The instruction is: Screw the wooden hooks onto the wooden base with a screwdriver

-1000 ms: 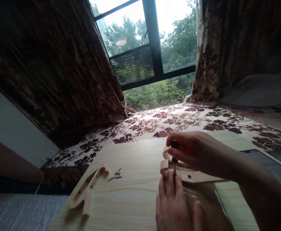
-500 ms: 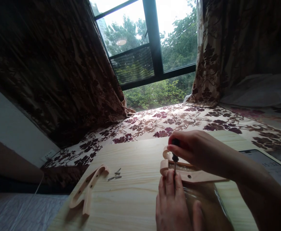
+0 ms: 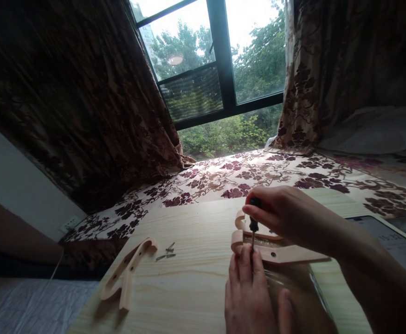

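Observation:
My right hand point(image 3: 275, 211) is closed round the dark handle of a screwdriver point(image 3: 254, 225), which points straight down. The screwdriver's shaft passes between two fingertips of my left hand point(image 3: 248, 292), and its tip is hidden there. That left hand lies with fingers stretched out, fingertips touching a curved pale wooden piece point(image 3: 293, 254) with a dark hole. Behind it lies a second curved wooden piece point(image 3: 240, 220), partly covered by my right hand. A brown, clear-wrapped packet point(image 3: 293, 283) lies beneath the front piece and my left hand.
On the pale wooden board point(image 3: 189, 287), several small screws point(image 3: 168, 251) lie beside another pair of curved wooden pieces point(image 3: 131, 271) at the left. A tablet-like screen point(image 3: 387, 241) is at the right edge. Floral fabric point(image 3: 230, 178) spreads behind, below a window point(image 3: 223, 60).
My right hand has shifted slightly, and the screwdriver's handle has tilted a little to the right. The left hand and the wooden pieces stay in place.

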{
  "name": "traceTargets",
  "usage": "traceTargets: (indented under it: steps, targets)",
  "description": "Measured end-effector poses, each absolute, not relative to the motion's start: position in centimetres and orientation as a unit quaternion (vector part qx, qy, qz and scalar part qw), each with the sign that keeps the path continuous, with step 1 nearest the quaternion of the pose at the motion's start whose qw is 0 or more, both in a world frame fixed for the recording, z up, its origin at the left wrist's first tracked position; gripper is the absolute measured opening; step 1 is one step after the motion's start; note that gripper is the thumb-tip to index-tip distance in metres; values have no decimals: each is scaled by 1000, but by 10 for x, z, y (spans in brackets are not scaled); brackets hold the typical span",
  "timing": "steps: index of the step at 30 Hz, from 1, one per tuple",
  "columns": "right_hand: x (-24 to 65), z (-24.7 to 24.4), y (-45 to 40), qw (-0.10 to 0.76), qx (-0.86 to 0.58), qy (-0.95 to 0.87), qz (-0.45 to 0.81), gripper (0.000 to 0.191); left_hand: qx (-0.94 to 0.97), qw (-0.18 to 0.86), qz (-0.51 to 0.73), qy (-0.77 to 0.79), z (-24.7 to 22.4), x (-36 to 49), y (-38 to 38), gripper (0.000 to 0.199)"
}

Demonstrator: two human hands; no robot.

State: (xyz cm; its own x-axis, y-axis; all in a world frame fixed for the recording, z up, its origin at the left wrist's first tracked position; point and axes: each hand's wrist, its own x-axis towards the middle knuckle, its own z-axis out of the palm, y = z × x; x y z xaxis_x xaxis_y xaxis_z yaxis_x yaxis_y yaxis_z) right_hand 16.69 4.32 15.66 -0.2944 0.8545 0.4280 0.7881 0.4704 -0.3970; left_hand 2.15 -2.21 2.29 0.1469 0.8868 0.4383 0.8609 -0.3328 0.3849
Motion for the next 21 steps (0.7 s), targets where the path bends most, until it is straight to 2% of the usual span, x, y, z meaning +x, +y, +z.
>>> traceTargets:
  steps: [8,16,21]
  targets:
    - [160,159,31,307,-431,-845,76,12,745,8,352,567,21,24,-23,53]
    - [162,155,41,319,-500,-803,61,22,747,46,321,580,28,23,-25,54]
    - [164,156,35,319,-472,-820,54,11,749,50,314,581,30,23,-26,55]
